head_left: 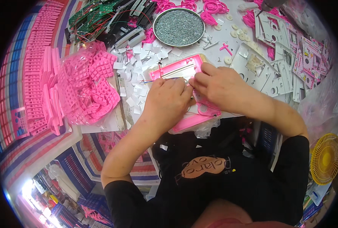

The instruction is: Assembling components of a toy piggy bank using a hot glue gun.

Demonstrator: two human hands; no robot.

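Observation:
A pink plastic casing lies on the bench in front of me, with a clear plastic bag at its near edge. Inside it are metal rods and a round pink part. Thin coloured wires stick out at its left side. Over the middle of the casing, my left hand has its fingers bent and pressed together. Just to its right, my right hand is closed in a pinch, its fingertips almost meeting the left ones. Whatever sits between the fingertips is hidden.
A round metal dish of small screws stands beyond the casing. White paper pieces lie to its left, beside bagged pink key parts. Green circuit boards are at far left. White panels and pink printed sheets lie right.

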